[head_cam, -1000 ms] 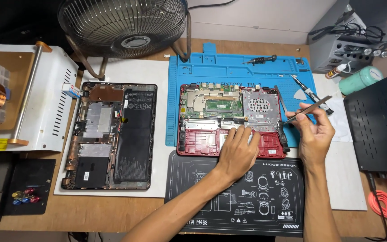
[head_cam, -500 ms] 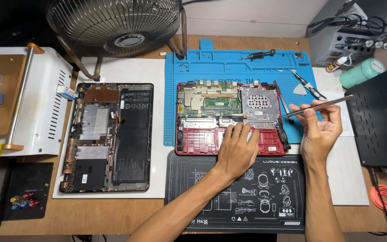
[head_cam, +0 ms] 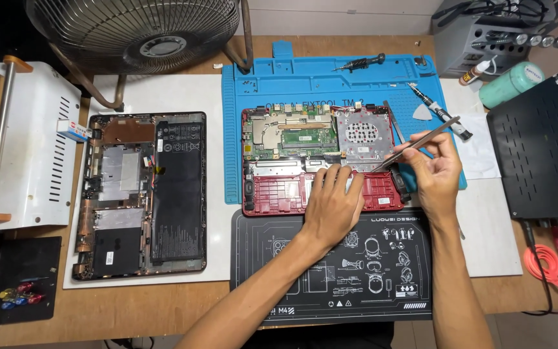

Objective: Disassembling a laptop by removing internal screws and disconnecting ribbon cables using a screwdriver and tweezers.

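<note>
- Across the wooden workbench (head_cam: 163,310), the biggest item is the metal fan (head_cam: 140,39) standing at the far edge, its grille over the white mat (head_cam: 182,90)
- Left of centre lies a black laptop base (head_cam: 140,194), opened, with its battery and boards exposed
- A blue silicone repair mat (head_cam: 305,81) lies further right, and on it rests the red laptop chassis (head_cam: 279,194) with its green motherboard (head_cam: 292,132) and a perforated metal plate showing
- A black printed work mat (head_cam: 330,291) lies just in front of the red chassis, under both forearms
- A black box with a vented top (head_cam: 540,142) sits at the right edge, with an orange cable (head_cam: 544,265) beside it
- The left hand (head_cam: 332,203) lies flat with fingers spread on the red chassis, pressing on it and grasping nothing
- The right hand (head_cam: 435,171) pinches metal tweezers (head_cam: 414,145), their tip down at the right part of the chassis
- A screwdriver (head_cam: 440,116) and a white pick lie on the blue mat just beyond the right hand
</note>
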